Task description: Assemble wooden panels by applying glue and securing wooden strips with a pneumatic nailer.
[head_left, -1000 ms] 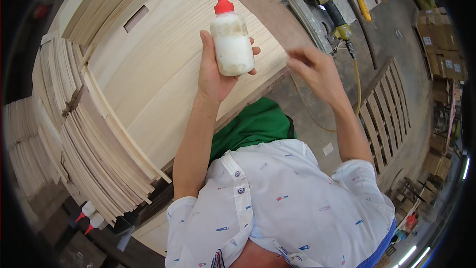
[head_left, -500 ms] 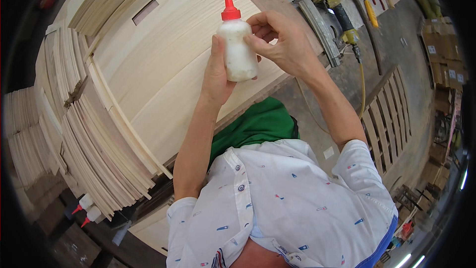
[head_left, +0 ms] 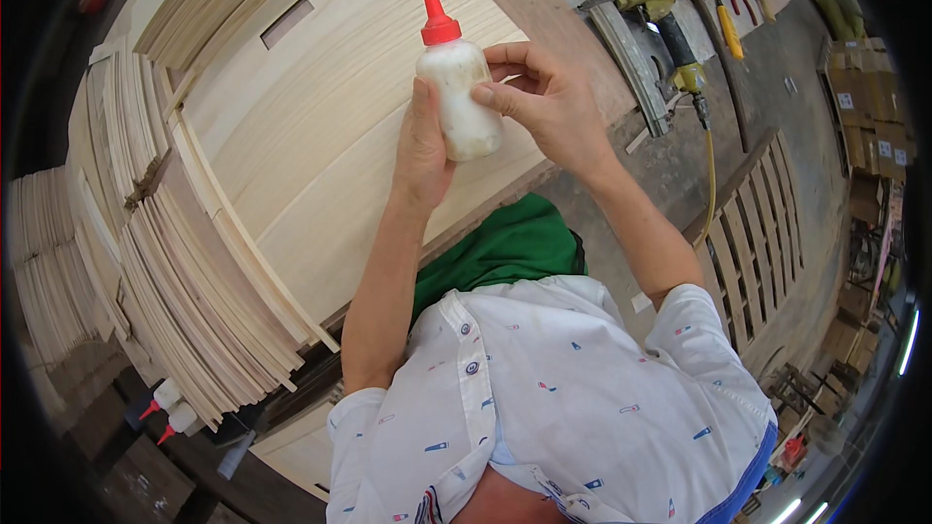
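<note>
You have the bottle [head_left: 461, 121] between your left hand [head_left: 423, 155] and your right hand [head_left: 558, 112], over the wooden panel [head_left: 320, 136] in front of you. To your left, wood strips [head_left: 204, 301] are stacked beside the panel, with two other bottles [head_left: 182, 416] at their near end. Ahead on your right lies the nail gun [head_left: 670, 34], and a slatted pallet [head_left: 752, 233] sits beyond your right forearm, with cardboard boxes [head_left: 869, 102] farther right

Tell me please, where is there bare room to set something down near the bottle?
Bare: the pale wooden panel, between its rectangular cutout and the left hand. Crowded: left of the panel, with stacked wooden strips; upper right, with the air tool and yellow-handled tool.
</note>
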A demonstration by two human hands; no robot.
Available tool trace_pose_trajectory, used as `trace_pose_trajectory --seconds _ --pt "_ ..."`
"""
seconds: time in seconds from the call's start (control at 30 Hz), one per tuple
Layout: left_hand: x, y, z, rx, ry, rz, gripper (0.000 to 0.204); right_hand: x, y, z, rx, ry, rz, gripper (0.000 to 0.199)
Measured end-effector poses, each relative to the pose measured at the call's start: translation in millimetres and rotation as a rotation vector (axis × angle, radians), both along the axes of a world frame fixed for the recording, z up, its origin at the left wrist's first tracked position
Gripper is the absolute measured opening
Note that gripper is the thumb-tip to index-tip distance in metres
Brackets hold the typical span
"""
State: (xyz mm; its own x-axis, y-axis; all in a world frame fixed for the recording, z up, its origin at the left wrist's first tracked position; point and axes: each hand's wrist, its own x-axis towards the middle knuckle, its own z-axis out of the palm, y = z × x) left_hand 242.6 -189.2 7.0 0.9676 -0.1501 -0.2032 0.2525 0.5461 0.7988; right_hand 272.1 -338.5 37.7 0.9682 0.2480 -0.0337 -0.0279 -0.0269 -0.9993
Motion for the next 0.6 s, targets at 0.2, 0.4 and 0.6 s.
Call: trace_pose_trajectory --seconds 0.2,0.4,0.6 --pt "-0.5 6.3 -5.6 0.171 -0.105 0.061 0.074 -5.4 8.1 -1.2 0.001 -0.091 -0.045 0.034" --pt "-3.9 7.7 -6.0 0.198 -0.107 0.054 0.075 -5.5 6.9 1.8 0.000 -0.067 -0.062 0.028" --pt "-4.0 11.0 -10.4 0.218 -0.126 0.071 0.076 -7.4 9.0 7.5 -0.009 -0.046 -0.039 0.017"
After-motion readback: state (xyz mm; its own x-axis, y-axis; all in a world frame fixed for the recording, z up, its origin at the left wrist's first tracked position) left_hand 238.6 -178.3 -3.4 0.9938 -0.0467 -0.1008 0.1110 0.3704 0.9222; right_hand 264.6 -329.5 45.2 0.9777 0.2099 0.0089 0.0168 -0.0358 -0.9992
